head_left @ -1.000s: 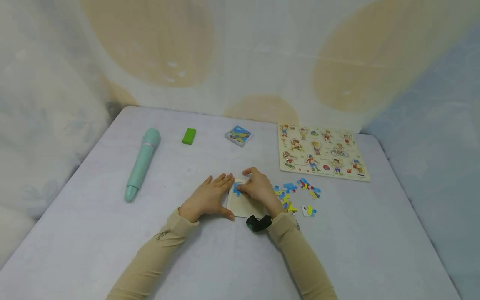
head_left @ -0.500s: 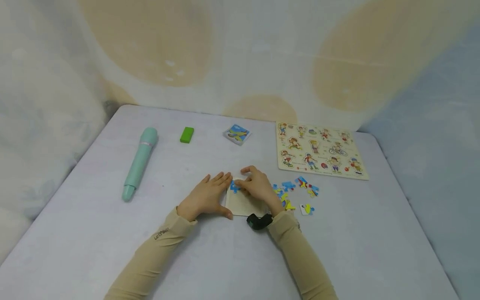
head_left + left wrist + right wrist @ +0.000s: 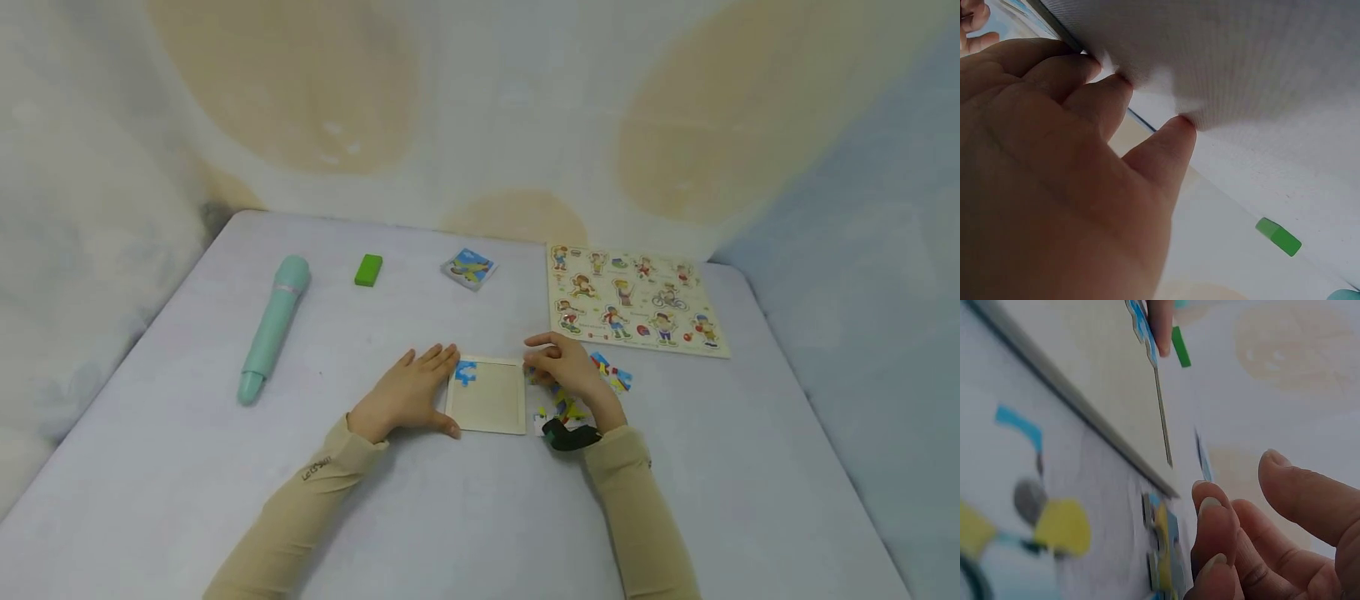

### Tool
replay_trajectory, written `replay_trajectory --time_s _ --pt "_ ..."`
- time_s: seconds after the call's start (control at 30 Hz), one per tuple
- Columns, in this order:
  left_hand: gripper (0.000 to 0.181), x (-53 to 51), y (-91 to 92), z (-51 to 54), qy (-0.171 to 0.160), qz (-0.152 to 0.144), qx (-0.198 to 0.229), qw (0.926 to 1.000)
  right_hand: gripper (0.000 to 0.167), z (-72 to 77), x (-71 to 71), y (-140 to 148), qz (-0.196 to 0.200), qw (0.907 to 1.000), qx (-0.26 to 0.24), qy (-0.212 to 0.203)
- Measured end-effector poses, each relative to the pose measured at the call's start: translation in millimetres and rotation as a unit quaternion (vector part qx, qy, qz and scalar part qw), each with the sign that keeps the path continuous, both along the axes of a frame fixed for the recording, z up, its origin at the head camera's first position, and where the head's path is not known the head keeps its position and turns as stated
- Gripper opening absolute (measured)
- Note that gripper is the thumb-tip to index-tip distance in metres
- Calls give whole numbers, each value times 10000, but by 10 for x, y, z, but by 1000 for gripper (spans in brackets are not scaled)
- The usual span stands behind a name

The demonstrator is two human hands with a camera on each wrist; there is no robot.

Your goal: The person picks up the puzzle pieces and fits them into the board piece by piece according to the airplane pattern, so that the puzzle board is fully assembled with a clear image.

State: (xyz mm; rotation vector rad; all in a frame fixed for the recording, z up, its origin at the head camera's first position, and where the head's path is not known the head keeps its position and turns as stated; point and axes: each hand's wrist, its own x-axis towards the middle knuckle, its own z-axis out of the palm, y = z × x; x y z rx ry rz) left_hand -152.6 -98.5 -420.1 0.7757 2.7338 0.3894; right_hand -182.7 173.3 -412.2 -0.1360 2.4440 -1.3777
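Note:
A square wooden puzzle tray (image 3: 491, 402) lies on the table, with a blue jigsaw piece (image 3: 466, 372) in its far left corner. My left hand (image 3: 401, 402) rests with fingers extended along the tray's left side, the thumb near its front corner. Just right of the tray, my right hand (image 3: 572, 367) hovers over loose jigsaw pieces (image 3: 566, 408) in blue, yellow and white, partly hiding them. In the right wrist view the right thumb stands apart from the bent fingers (image 3: 1216, 531), and nothing shows between them.
Behind the right hand lies a wooden board with cartoon figures (image 3: 637, 300). A small airplane picture (image 3: 469, 268), a green block (image 3: 368, 270) and a mint-coloured microphone-shaped object (image 3: 273, 329) are farther back and to the left. Fabric walls border the table.
My right hand has let go of the blue jigsaw piece in the tray's corner and moved right, over the loose pieces. The left hand keeps its place at the tray.

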Motion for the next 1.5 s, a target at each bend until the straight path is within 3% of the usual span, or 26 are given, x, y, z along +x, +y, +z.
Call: replay_trajectory --time_s 0.2,0.47,0.67,1.3,1.5 --pt "118 2 -6 15 -72 5 39 10000 42 -18 -21 223 -273 9996 42 -111" --pt "118 -3 6 9 -28 -16 -5 10000 46 47 31 503 -197 9979 598 -123" --pt "119 -4 -8 19 -22 2 11 10000 51 24 18 638 -255 9974 658 -157" --pt "118 -15 -23 20 84 -31 66 9999 49 -13 4 554 -329 9931 1087 274" --pt "118 -15 -6 10 -29 -5 26 10000 36 -16 14 561 -354 9905 1313 184"
